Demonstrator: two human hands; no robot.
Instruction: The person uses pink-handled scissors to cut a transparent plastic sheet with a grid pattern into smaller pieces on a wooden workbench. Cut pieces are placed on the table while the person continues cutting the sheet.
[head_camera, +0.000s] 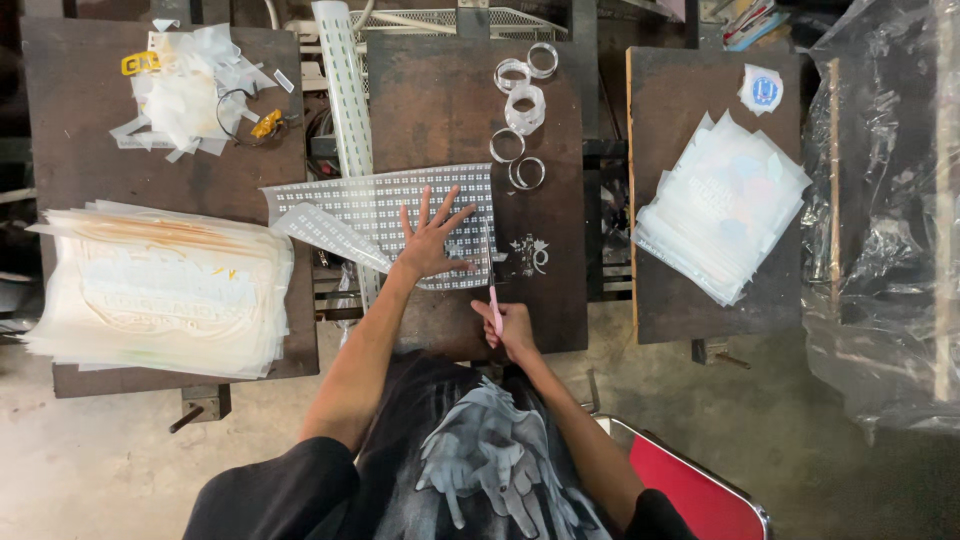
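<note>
Landmark: the centre board (440, 90), the dark panel straight ahead of you.

Far left of the centre board: a thick stack of translucent film sheets (160, 290) lies on the left board (70, 110). Behind that stack sits a loose heap of film scraps (190, 90).

On the centre board's near left part: a dotted transfer sheet (400, 205), grid-patterned and see-through, overhangs the board's left edge, with one corner curled over. Your left hand (432, 240) lies flat on this sheet, fingers spread, gripping nothing, just pressing down.

Near edge of the centre board, just right of the sheet: your right hand (512, 328) is closed around a thin pink cutting tool (493, 290), whose tip points up toward the sheet's right edge. Whether the tip touches the sheet cannot be told.

Just right of the sheet on the same board: a small white cut-out design (530, 255). Behind it: several clear tape rings (520, 110).

Right of the centre board: a second stack of sheets (720, 205) on the right board (700, 300). Far right: crumpled clear plastic wrap (890, 220).
</note>
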